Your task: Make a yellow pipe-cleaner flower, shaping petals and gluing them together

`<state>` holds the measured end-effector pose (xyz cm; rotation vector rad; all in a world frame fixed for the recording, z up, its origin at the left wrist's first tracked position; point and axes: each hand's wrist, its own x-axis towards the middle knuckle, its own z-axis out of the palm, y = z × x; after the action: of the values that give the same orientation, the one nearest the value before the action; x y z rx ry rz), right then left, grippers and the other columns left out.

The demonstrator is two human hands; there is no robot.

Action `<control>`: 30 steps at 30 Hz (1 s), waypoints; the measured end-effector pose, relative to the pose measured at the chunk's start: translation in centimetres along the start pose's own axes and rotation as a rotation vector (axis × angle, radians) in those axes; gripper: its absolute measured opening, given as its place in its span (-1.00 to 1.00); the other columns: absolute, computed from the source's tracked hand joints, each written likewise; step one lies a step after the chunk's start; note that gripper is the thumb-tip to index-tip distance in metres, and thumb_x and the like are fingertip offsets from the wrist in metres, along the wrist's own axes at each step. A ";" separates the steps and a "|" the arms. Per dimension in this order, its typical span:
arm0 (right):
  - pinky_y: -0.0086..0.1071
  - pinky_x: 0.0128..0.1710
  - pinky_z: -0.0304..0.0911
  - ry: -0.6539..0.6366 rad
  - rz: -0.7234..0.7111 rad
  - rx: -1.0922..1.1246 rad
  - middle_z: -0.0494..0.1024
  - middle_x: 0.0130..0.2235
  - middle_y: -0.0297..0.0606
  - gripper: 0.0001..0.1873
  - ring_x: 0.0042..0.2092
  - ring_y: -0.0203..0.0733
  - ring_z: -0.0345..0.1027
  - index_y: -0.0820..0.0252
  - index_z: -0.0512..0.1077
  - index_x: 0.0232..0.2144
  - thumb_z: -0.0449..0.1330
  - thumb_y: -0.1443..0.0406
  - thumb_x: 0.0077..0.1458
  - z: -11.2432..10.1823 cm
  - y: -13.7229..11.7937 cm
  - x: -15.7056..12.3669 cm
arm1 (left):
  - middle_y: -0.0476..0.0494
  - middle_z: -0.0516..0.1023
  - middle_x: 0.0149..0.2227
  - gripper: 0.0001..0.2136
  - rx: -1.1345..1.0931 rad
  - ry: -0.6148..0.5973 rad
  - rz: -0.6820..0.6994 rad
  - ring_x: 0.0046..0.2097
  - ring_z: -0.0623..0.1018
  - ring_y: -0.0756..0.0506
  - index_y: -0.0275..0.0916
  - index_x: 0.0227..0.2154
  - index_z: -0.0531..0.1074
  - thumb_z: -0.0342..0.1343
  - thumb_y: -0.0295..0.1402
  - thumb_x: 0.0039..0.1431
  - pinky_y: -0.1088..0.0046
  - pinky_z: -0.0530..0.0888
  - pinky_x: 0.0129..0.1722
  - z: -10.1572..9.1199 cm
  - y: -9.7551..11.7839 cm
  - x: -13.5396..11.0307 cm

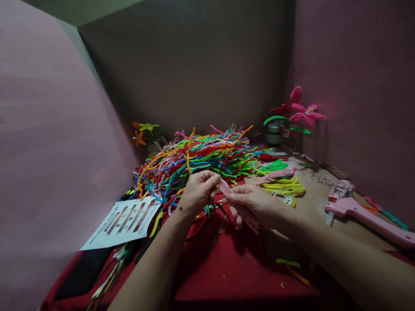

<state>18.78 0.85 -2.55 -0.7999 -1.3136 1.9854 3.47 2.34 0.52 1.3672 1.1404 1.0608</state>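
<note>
A bundle of pink pipe cleaners (248,217) is held between my two hands above the red cloth. With thumb and fingers, my left hand (201,190) pinches its upper end. My right hand (251,201) is closed around the middle, and the lower ends stick out below the palm. Just behind my hands rises a big tangled heap of multicoloured pipe cleaners (207,155). Right of the heap lie smaller bunches: green pipe cleaners (274,166), another pink bunch (277,175) and yellow pipe cleaners (285,186).
A pink glue gun (363,211) lies on the board (311,211) at right. On the left are a printed sheet (125,224), yellow-and-black pliers (157,223) and a dark flat object (84,272). Pink pipe-cleaner flowers (306,114) stand at back right. Red cloth (223,276) covers the front.
</note>
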 end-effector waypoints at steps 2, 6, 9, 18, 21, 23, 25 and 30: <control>-0.57 -0.71 0.18 -0.005 -0.040 0.019 0.40 -0.62 -0.38 -0.77 -0.66 -0.39 0.29 0.28 0.30 -0.41 0.10 0.18 0.02 0.0 0.1 0.1 | 0.12 0.20 -0.77 -0.81 0.032 0.008 -0.019 -0.75 0.12 0.16 -0.32 -0.59 0.34 0.09 -0.28 -0.04 0.64 0.02 -0.75 0.4 0.0 -0.1; -0.56 -0.70 0.18 0.040 -0.090 0.006 0.35 -0.64 -0.40 -0.71 -0.68 -0.42 0.24 0.27 0.30 -0.44 0.11 0.12 0.00 0.0 0.5 0.4 | 0.08 0.28 -0.76 -0.82 0.105 0.060 0.025 -0.74 0.19 0.14 -0.30 -0.62 0.32 0.07 -0.31 -0.03 0.62 0.09 -0.72 1.3 -0.5 -0.1; -0.52 -0.68 0.22 0.031 -0.117 0.033 0.30 -0.67 -0.45 -0.74 -0.70 -0.43 0.20 0.27 0.28 -0.47 0.10 0.15 0.00 0.0 0.8 0.7 | 0.07 0.29 -0.75 -0.83 0.142 0.088 0.043 -0.73 0.20 0.13 -0.29 -0.60 0.32 0.06 -0.30 -0.02 0.62 0.09 -0.72 1.4 -0.5 -0.2; -0.50 -0.70 0.23 0.010 -0.105 -0.017 0.26 -0.68 -0.47 -0.73 -0.71 -0.43 0.16 0.25 0.25 -0.51 0.05 0.15 0.05 0.0 0.8 0.7 | 0.06 0.32 -0.66 -0.84 0.094 -0.074 0.038 -0.69 0.19 0.15 -0.30 -0.54 0.32 0.12 -0.30 -0.05 0.64 0.09 -0.72 0.8 0.1 -0.5; -0.51 -0.73 0.22 0.025 -0.082 -0.082 0.24 -0.69 -0.48 -0.71 -0.73 -0.44 0.13 0.23 0.22 -0.54 0.02 0.14 0.07 0.2 0.6 0.6 | 0.11 0.23 -0.72 -0.81 0.042 -0.049 -0.038 -0.73 0.11 0.17 -0.28 -0.56 0.29 0.12 -0.27 -0.05 0.65 0.02 -0.76 0.9 0.0 -0.6; -0.51 -0.76 0.20 0.057 -0.067 -0.124 0.22 -0.72 -0.50 -0.72 -0.76 -0.44 0.11 0.22 0.20 -0.55 0.00 0.16 0.09 0.5 0.4 0.4 | 0.12 0.20 -0.75 -0.81 0.031 -0.040 -0.061 -0.75 0.08 0.17 -0.28 -0.56 0.29 0.12 -0.26 -0.06 0.65 0.01 -0.78 0.9 0.1 -0.7; -0.52 -0.78 0.18 0.069 -0.057 -0.158 0.21 -0.73 -0.50 -0.71 -0.78 -0.44 0.10 0.22 0.20 -0.56 -0.02 0.17 0.11 0.6 0.2 0.2 | 0.13 0.18 -0.77 -0.81 0.054 -0.029 -0.058 -0.76 0.09 0.16 -0.27 -0.57 0.29 0.14 -0.28 -0.08 0.65 0.02 -0.78 0.8 0.3 -0.7; -0.53 -0.76 0.19 0.011 -0.034 -0.038 0.24 -0.74 -0.50 -0.70 -0.77 -0.45 0.12 0.23 0.23 -0.54 0.03 0.13 0.08 0.6 0.0 -0.1 | 0.14 0.16 -0.78 -0.81 0.018 -0.095 -0.041 -0.76 0.10 0.16 -0.28 -0.57 0.32 0.15 -0.28 -0.09 0.65 0.03 -0.77 0.3 0.5 -0.6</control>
<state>18.42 0.44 -2.35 -0.7994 -1.3539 1.9321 3.69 1.67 0.94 1.3879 1.1057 0.9490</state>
